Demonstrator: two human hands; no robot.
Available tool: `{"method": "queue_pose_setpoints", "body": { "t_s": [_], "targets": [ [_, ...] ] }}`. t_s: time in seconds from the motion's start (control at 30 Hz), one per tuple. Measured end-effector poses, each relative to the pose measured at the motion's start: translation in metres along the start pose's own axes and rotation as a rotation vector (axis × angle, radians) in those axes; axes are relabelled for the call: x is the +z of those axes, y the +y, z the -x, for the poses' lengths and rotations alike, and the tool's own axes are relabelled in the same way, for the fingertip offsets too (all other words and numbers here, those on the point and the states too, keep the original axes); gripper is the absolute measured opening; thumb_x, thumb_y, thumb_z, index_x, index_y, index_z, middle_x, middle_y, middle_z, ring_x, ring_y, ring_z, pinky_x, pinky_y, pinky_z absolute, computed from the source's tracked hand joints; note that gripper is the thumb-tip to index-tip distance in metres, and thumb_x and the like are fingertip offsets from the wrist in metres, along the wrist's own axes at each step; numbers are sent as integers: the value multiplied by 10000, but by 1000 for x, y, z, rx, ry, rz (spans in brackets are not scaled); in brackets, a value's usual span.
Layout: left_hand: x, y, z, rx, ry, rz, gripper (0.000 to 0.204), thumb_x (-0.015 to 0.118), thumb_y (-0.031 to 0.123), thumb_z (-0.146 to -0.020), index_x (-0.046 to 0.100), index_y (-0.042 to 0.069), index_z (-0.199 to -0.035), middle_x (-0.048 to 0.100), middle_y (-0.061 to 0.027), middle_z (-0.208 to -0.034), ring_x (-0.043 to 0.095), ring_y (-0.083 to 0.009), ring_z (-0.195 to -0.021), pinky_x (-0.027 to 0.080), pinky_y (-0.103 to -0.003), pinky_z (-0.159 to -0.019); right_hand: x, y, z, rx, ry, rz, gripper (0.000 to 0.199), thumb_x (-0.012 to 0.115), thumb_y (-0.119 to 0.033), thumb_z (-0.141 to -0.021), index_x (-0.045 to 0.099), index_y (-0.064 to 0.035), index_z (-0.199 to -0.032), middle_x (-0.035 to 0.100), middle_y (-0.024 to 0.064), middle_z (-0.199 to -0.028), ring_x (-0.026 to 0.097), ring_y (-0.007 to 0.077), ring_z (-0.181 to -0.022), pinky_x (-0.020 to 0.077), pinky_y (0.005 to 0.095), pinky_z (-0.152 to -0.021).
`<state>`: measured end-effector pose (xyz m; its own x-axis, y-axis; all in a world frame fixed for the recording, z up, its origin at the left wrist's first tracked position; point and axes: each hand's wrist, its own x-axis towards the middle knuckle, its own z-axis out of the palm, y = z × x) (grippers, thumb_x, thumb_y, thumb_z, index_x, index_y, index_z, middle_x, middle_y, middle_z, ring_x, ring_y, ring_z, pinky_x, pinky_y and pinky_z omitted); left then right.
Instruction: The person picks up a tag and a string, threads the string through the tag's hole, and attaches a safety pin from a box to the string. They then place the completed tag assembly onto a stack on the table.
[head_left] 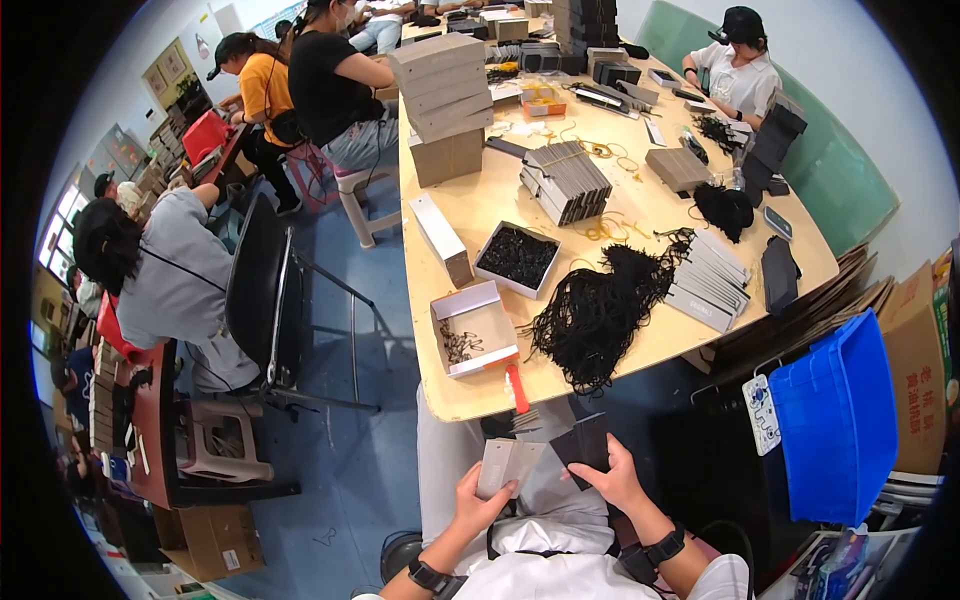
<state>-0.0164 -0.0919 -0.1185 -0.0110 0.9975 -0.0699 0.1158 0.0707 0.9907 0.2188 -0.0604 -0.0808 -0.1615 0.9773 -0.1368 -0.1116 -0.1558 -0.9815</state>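
My left hand point(478, 500) holds a flat grey folded card piece point(508, 464) over my lap. My right hand point(612, 477) grips a dark, nearly black folded card piece point(582, 443) beside it. The two pieces sit side by side just below the near edge of the wooden table point(470, 395). On the table right in front lie a red-handled tool point(516, 388), an open white box point(473, 326) with a few small dark bits, and a big heap of black cords point(598, 310).
Stacks of grey folded cards point(565, 180), a tray of black cords point(516, 258) and tall grey box piles point(442, 95) cover the table. A blue plastic crate point(835, 420) stands at my right. A black chair point(262, 295) and other seated people are at left and across the table.
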Motion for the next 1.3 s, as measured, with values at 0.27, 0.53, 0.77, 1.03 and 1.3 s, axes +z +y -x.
{"method": "queue_pose_setpoints", "body": {
  "t_s": [0.27, 0.53, 0.77, 1.03, 1.3],
  "targets": [
    [-2, 17, -15, 76, 19, 0, 236, 717, 64, -759, 638, -31, -961, 599, -100, -882, 577, -188, -788, 459, -300, -697, 11, -3, 5, -47, 13, -29, 277, 689, 3, -811, 512, 67, -1015, 679, 139, -944, 683, 182, -804, 531, 272, -724],
    [-3, 9, -10, -171, 134, 182, 265, 727, 83, -783, 624, -22, -1003, 606, -60, -885, 583, -150, -839, 463, -271, -720, 18, 29, -11, -200, 141, 371, 226, 758, -82, -766, 584, 3, -882, 689, 129, -787, 689, 166, -715, 521, 265, -621],
    [-25, -10, -14, 181, 104, -78, 222, 740, 95, -777, 648, -10, -948, 609, -64, -850, 585, -143, -791, 460, -272, -686, 24, 34, -15, -380, 199, 500, 211, 748, -57, -761, 584, -10, -883, 664, 118, -729, 675, 201, -645, 503, 273, -596],
    [-4, -3, -5, -12, 65, 1, 225, 754, 93, -753, 650, -20, -917, 611, -84, -774, 583, -176, -685, 455, -283, -624, 29, 38, -37, -329, 272, 448, 168, 739, -19, -750, 607, 3, -853, 640, 109, -798, 628, 211, -670, 487, 288, -614],
    [5, 9, -7, 122, 133, -110, 190, 738, 62, -746, 628, -27, -873, 586, -116, -741, 560, -208, -627, 434, -310, -569, 17, 16, -23, -291, 323, 354, 208, 781, -56, -729, 628, 2, -857, 662, 66, -818, 608, 130, -732, 480, 269, -668]
  ]
}}
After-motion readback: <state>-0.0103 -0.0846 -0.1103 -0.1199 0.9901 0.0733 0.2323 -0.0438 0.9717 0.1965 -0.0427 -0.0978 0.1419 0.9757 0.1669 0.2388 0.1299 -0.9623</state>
